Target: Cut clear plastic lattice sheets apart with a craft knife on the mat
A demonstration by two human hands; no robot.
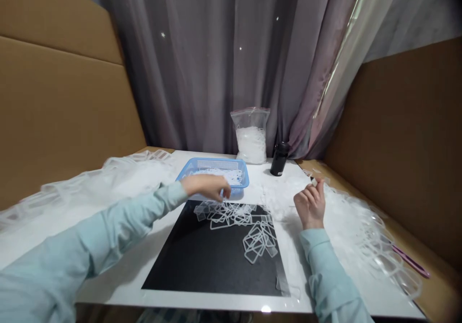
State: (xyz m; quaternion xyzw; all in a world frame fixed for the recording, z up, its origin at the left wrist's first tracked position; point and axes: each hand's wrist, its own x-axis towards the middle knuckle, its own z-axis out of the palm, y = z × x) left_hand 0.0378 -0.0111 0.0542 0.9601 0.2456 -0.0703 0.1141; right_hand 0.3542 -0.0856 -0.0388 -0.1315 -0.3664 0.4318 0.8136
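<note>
The left hand (pixel 205 187) curls over the near rim of the blue basket (pixel 212 162); its fingertips blur, so I cannot tell whether it grips anything. The right hand (pixel 310 203) pinches a small pale piece (pixel 314 182), fingers together, its end pointing far and right, its shape hard to make out. Clear square frames (pixel 234 215) lie in tangled heaps on the black mat (pixel 202 260), pointing every way.

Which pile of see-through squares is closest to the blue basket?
The upper pile on the black mat, right below the blue basket; the other pile lies lower, farther from the basket.
</note>
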